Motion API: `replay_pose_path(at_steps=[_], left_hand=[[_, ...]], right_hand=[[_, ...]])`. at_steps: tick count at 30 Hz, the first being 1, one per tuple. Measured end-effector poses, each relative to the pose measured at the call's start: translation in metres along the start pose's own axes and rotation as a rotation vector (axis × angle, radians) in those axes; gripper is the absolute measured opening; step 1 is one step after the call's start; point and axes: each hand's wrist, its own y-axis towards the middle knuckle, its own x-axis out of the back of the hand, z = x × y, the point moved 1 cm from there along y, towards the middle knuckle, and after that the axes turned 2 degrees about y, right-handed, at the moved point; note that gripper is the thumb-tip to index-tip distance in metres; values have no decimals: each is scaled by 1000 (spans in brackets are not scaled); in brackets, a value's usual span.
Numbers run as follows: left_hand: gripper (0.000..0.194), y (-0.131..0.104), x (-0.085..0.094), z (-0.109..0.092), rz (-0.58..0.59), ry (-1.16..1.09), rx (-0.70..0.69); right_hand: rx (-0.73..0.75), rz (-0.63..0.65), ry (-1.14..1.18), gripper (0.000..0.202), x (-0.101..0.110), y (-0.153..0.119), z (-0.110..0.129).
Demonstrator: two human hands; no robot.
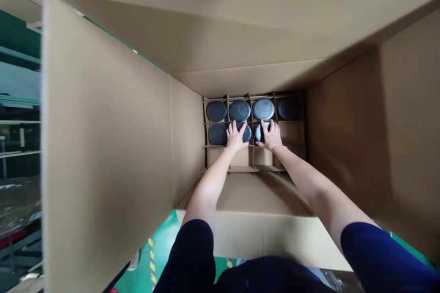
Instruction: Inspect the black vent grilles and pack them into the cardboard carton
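Note:
Dark, round-topped objects, their exact kind not clear from above, stand in the cells of a cardboard divider [240,157] at the bottom of a deep box. In the second row, my left hand [235,138] has its fingers curved around a dark round object [246,133], partly covering it. One cell to the right, my right hand [271,136] grips the edges of another round object [257,132], most of it hidden by the fingers. Beside my left hand sits a dark round object [217,134]. The back row holds several more, including a shinier one [264,109].
Tall cardboard walls [185,123] and raised flaps [103,137] surround my arms. The front flap [261,238] folds toward my body. Shelving [19,151] stands left of the box, and green floor [165,242] with yellow-black tape shows below.

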Motion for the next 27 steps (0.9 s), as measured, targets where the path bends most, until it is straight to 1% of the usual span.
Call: replay_pose_path(at_steps=[3,5,8,10,11,13,14,15,16,17,19,20,21,22,23,24,25,26,27], left_hand=[[86,3,-23,9,5,8,-62],[75,0,-35,13,1,19,-71],[69,-2,-43,15,25,37,-112],[67,1,-40,14,65,53,-127],[66,4,-37,13,88,64,-116],[67,7,-24,6,131,98,-65],[67,6,-15,0,148,124,-35],[67,2,-5,-6,155,155,-10],[67,-4,5,-13,149,189,6],[66,-11,16,-18,123,222,15],[67,-18,33,-26,30,243,-26],[69,-17,40,-31,-25,236,-56],[71,-16,45,-37,-72,216,-104],[72,-15,50,-47,-106,175,-164],[72,-18,55,-59,-157,114,-218],[70,-27,61,-75,-230,63,-264],[67,-41,68,-93,-318,24,-312],[62,-60,75,-114,-408,-15,-368],[57,-83,80,-139,-488,-46,-435]], right_hand=[[32,2,-1,92,-24,-1,-10],[43,7,7,78,-32,-5,-14],[50,16,33,73,-32,-5,-13],[33,30,61,75,-21,-1,-5],[19,44,76,77,-12,-1,0],[1,83,98,79,15,-12,12],[11,87,111,79,32,-24,19],[43,85,127,75,50,-42,26],[99,57,150,69,68,-64,32],[178,17,181,61,85,-89,37],[378,-7,274,49,112,-141,40],[460,-34,326,46,121,-168,35],[514,-92,375,43,127,-197,25],[537,-166,416,42,131,-228,9],[508,-261,446,40,132,-264,-11],[420,-364,469,38,130,-304,-36],[275,-466,488,35,124,-348,-65],[74,-564,506,33,115,-395,-97],[-172,-645,523,31,102,-445,-131]])
